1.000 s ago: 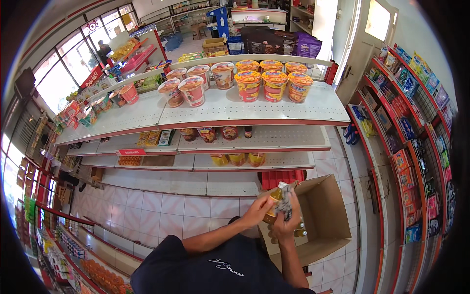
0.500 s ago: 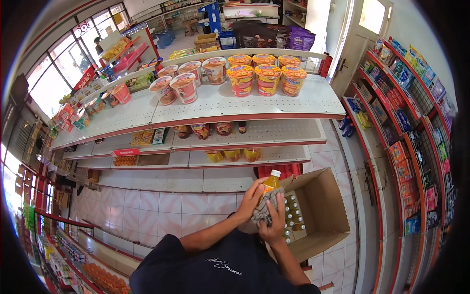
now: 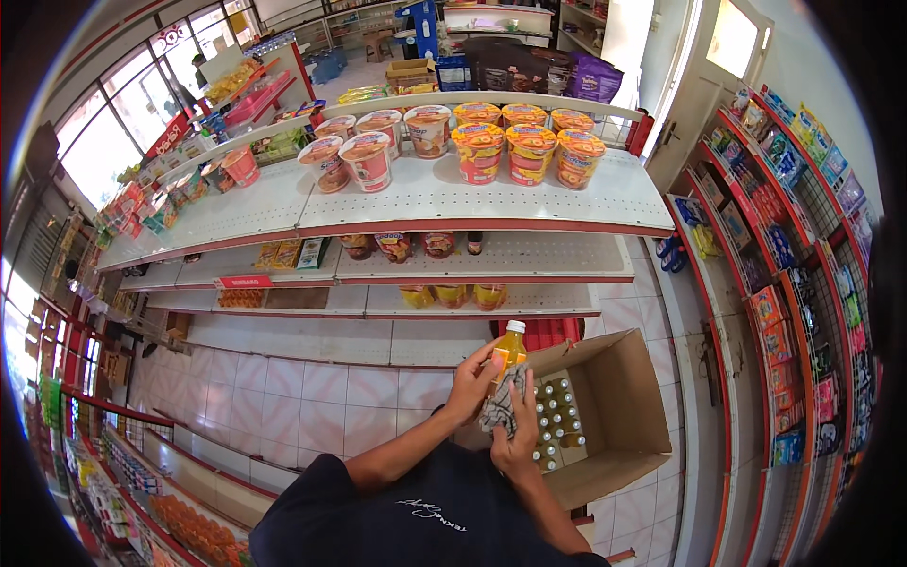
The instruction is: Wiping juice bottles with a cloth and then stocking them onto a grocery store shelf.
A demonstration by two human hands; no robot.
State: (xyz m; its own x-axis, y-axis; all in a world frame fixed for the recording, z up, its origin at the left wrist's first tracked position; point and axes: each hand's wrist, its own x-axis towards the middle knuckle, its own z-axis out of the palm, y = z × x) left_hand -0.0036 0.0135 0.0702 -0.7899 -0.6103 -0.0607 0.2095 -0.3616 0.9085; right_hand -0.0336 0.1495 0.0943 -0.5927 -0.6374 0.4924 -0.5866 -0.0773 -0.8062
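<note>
Carefully, my left fingers (image 3: 483,367) grasp the yellow bottle (image 3: 515,348), held cap up in front of my chest beside the cardboard box (image 3: 628,397), while my right fingers (image 3: 520,404) pinch a grey patterned cloth (image 3: 498,406) against its lower side; a firm left hold and light, even rubbing would, I judge, serve best. More capped bottles (image 3: 559,416) stand close together inside the box, its near wall beside my right forearm, and the white shelf (image 3: 435,206) with lidded cups (image 3: 480,156) lies ahead, so I'd mind both edges.

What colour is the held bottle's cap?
The cap is white, showing best in the head view.
</note>
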